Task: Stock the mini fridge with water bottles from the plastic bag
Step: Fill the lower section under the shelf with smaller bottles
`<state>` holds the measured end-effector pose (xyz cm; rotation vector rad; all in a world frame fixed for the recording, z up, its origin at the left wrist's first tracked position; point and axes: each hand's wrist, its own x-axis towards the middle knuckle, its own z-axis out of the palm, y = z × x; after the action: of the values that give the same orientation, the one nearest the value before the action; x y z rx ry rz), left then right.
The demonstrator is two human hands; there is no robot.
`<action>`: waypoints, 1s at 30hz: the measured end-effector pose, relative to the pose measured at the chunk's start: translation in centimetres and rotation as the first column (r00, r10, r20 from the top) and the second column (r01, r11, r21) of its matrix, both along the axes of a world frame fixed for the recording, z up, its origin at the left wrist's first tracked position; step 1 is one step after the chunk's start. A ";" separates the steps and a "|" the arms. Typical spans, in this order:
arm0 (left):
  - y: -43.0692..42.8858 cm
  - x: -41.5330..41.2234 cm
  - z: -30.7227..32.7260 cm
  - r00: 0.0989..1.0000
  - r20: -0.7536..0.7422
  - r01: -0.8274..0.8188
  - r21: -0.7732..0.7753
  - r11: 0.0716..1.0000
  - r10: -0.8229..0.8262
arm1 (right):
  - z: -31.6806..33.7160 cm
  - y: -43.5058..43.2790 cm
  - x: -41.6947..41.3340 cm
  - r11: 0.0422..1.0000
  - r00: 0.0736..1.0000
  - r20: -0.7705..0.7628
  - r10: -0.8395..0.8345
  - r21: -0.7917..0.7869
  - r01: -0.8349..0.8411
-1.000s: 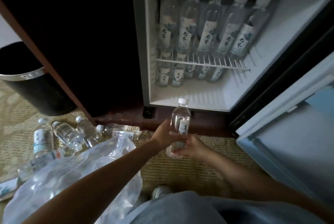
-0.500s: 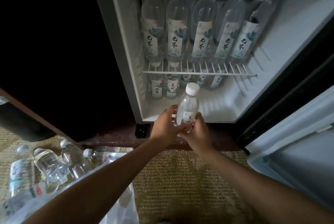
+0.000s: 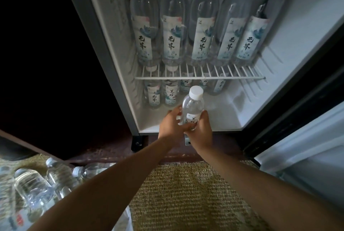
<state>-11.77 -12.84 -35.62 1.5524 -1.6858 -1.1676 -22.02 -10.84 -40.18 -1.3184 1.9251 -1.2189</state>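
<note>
Now the left hand (image 3: 171, 126) and right hand (image 3: 200, 132) have moved the clear round water bottle (image 3: 192, 107) up to the mini fridge (image 3: 279, 91), gripping it together over its smooth floor. Capped bottles (image 3: 153, 96) stand behind under a thin wire shelf (image 3: 200, 77).

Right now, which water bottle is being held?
The water bottle in front of the mini fridge's lower compartment: left hand and right hand both grip it. The others stand inside the fridge or lie on the floor mat.
</note>
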 end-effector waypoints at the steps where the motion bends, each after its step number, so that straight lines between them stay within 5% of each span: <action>1: -0.2 0.0 -0.1 1.000 -0.011 0.002 0.007 1.000 -0.002 | -0.3 -0.3 -0.1 1.000 1.000 -0.007 -0.002 0.006 0.002; 10: 0.9 -0.7 -1.3 0.966 -0.233 -0.068 0.201 0.977 0.115 | 0.1 0.0 0.1 0.995 0.972 0.235 -0.016 0.103 -0.009; 14: 2.6 -1.0 -0.2 0.773 -0.505 -0.064 0.539 0.840 0.383 | 1.3 1.6 -0.5 0.987 0.800 0.589 -0.115 0.156 0.027; 18: 3.9 -1.3 0.0 0.614 -0.622 0.079 0.662 0.746 0.486 | 1.1 3.3 -0.6 0.977 0.612 0.768 -0.189 0.211 0.037; 30: -1.0 -2.5 1.1 0.518 -0.737 0.186 0.593 0.784 0.435 | 3.2 -2.4 0.1 0.978 0.751 0.638 -0.171 0.199 0.054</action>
<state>-14.25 -13.85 -34.50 1.0115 -0.4836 -2.0764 -21.96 -13.22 -36.95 -0.5616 1.5488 -1.3130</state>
